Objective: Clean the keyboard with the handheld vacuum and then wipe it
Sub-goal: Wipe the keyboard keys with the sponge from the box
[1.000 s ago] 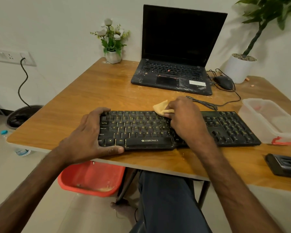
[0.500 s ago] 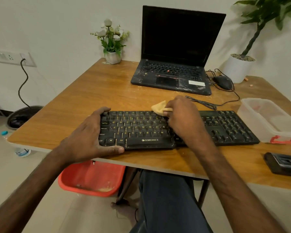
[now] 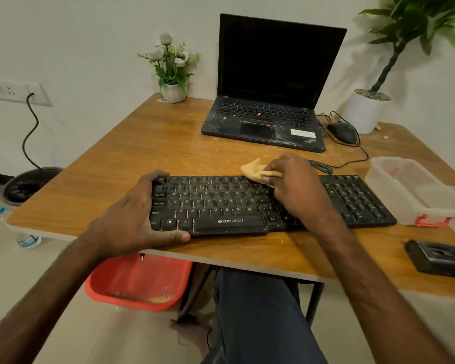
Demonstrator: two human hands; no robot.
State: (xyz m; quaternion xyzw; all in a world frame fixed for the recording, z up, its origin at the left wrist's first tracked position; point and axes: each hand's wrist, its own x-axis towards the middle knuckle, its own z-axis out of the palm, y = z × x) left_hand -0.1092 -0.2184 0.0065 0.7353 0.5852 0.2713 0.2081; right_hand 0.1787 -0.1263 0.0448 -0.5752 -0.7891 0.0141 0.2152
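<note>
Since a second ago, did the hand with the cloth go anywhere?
Only a little. The right hand, pinching the yellow cloth, slid slightly to the right along the top rows of the keyboard. Nothing was picked up or let go. The left hand kept gripping the keyboard's left end, and the keyboard, laptop and plastic box stayed put.

Bare bench lies open left and far of the keyboard. A laptop blocks the far middle; a plastic box stands just beside the keyboard's right end.
</note>
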